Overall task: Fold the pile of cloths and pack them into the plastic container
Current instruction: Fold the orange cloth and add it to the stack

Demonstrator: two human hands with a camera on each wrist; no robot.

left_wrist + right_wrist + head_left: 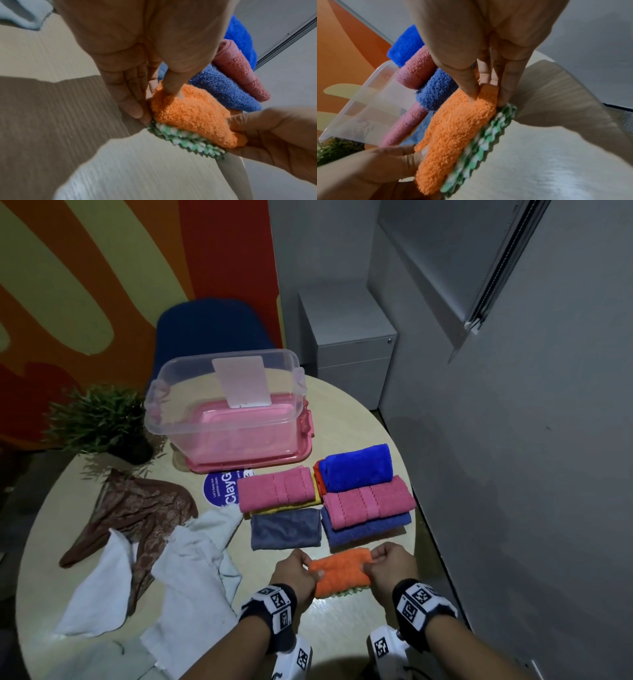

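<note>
folding step in hand — orange cloth [340, 571] pinched between left hand [294, 573] and right hand [394, 566]; next, placement on stacks ahead is judged due.

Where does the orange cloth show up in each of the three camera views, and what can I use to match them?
Head: orange cloth at bottom centre, held between left hand and right hand.
Left wrist: centre right, its end under the fingers.
Right wrist: centre, running diagonally from upper right to lower left.
Shared landmark: green-and-white cloth directly under the orange one, its edge showing in all three views.
</note>
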